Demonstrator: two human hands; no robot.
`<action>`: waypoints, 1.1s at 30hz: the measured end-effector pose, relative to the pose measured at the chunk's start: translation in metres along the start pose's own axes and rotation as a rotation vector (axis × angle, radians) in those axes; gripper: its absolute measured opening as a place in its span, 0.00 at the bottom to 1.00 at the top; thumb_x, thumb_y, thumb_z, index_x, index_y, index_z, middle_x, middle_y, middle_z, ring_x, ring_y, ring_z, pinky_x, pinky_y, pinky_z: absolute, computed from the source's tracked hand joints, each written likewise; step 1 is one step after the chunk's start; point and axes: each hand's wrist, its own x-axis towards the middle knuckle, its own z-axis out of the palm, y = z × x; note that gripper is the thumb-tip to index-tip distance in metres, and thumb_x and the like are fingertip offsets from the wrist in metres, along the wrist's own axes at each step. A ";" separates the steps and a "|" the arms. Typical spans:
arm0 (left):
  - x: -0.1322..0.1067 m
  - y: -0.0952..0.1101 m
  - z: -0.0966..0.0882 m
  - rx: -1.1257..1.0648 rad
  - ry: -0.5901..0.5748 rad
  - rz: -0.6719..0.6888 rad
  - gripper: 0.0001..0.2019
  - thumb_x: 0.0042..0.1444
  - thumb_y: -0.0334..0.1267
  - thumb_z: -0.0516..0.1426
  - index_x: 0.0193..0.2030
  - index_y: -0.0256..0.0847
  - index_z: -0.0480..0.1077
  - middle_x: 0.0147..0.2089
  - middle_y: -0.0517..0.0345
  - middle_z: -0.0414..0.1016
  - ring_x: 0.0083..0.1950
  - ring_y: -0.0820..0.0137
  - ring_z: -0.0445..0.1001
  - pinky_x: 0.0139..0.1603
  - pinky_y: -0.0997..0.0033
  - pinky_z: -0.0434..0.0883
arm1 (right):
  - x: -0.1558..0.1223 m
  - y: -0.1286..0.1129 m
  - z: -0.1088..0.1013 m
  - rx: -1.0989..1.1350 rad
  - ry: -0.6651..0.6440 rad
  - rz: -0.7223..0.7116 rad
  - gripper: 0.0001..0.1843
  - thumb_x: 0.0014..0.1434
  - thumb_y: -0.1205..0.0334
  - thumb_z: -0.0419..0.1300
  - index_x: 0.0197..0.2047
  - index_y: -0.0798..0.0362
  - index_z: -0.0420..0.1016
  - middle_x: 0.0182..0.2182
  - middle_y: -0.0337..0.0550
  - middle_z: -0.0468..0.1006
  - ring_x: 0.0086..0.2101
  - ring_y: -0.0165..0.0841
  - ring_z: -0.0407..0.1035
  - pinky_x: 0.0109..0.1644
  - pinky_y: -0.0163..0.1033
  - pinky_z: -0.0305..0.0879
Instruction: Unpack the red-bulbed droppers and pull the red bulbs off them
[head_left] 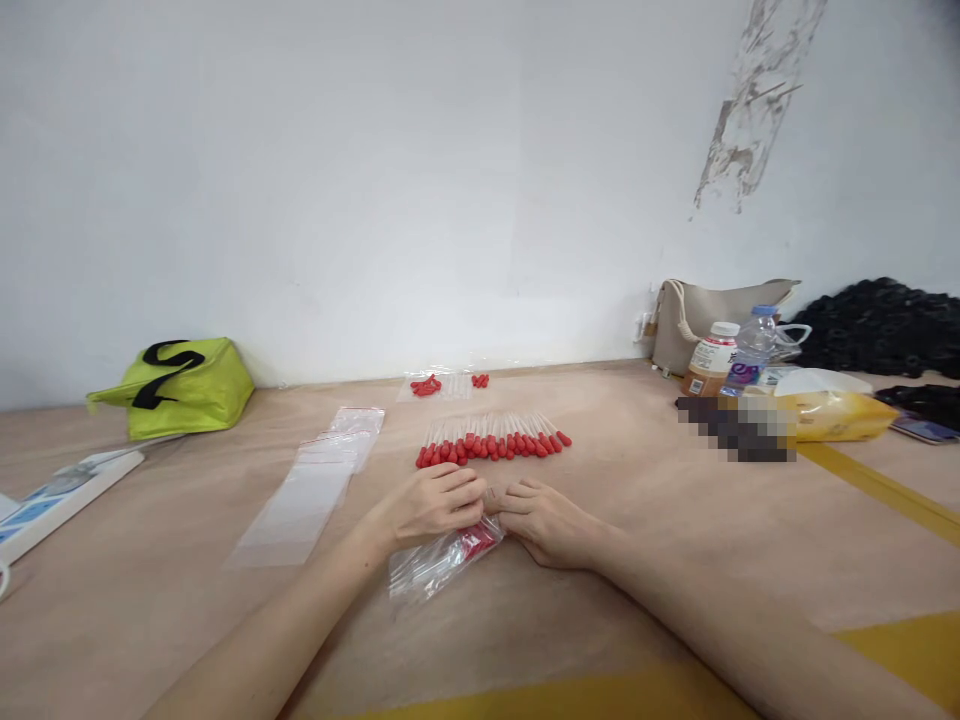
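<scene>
My left hand (439, 505) and my right hand (551, 522) meet near the middle of the table, fingers closed on a clear plastic bag (427, 572). Red pieces show inside the bag at its upper right end, below my fingertips. Most of the bag's top edge is hidden by the hands. Just beyond the hands lies a row of several red-tipped white sticks (491, 443), tips toward me. To the left is a stack of flat clear zip bags (304, 500). At the back by the wall, more red-tipped sticks (426, 386) lie in clear bags.
A lime-green bag (191, 385) stands at the left, with a white box-like item (71, 505) nearer. At the right are a beige bag (671, 335), two bottles (712, 358), a yellow packet (840, 415) and a black heap (885, 325). The wall (450, 180) bounds the table's back.
</scene>
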 end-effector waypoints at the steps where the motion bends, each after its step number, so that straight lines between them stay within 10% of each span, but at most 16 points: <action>1: 0.000 0.000 -0.002 0.023 0.008 0.002 0.10 0.60 0.29 0.45 0.33 0.40 0.66 0.43 0.55 0.71 0.45 0.71 0.67 0.46 0.68 0.65 | -0.001 0.000 -0.001 0.076 0.011 0.033 0.09 0.53 0.72 0.48 0.34 0.54 0.67 0.36 0.45 0.72 0.36 0.31 0.62 0.41 0.38 0.57; 5: -0.003 0.005 0.004 -0.101 -0.027 -0.144 0.11 0.60 0.30 0.44 0.37 0.41 0.66 0.42 0.56 0.71 0.42 0.71 0.69 0.43 0.69 0.67 | -0.002 0.002 -0.004 0.467 0.059 0.203 0.09 0.49 0.68 0.54 0.37 0.55 0.68 0.33 0.42 0.73 0.34 0.30 0.64 0.41 0.35 0.60; 11: -0.027 0.037 0.004 -0.559 -0.058 -0.858 0.24 0.59 0.42 0.46 0.62 0.42 0.46 0.55 0.48 0.64 0.54 0.65 0.65 0.51 0.61 0.66 | 0.001 0.009 -0.002 0.834 0.077 0.376 0.14 0.58 0.61 0.49 0.37 0.52 0.75 0.38 0.41 0.76 0.42 0.32 0.67 0.49 0.39 0.60; 19: -0.046 0.057 0.003 -0.602 -0.165 -0.772 0.32 0.58 0.44 0.48 0.65 0.44 0.36 0.65 0.48 0.48 0.64 0.60 0.50 0.60 0.53 0.55 | -0.002 0.012 0.015 0.864 0.175 0.551 0.26 0.44 0.56 0.64 0.48 0.49 0.70 0.53 0.48 0.64 0.37 0.31 0.68 0.40 0.39 0.65; 26: -0.031 0.036 0.009 -0.726 -0.124 -0.737 0.30 0.57 0.43 0.49 0.64 0.46 0.42 0.61 0.50 0.57 0.59 0.63 0.60 0.56 0.57 0.61 | -0.002 0.013 0.014 0.626 0.375 0.645 0.13 0.42 0.53 0.65 0.23 0.56 0.73 0.25 0.39 0.68 0.25 0.25 0.60 0.27 0.31 0.58; 33: -0.034 0.038 0.010 -0.712 -0.099 -0.770 0.26 0.57 0.44 0.50 0.61 0.45 0.50 0.59 0.51 0.60 0.57 0.64 0.62 0.55 0.58 0.62 | -0.001 0.008 0.009 0.793 0.246 0.553 0.25 0.43 0.54 0.65 0.45 0.51 0.70 0.34 0.40 0.74 0.28 0.27 0.64 0.31 0.33 0.61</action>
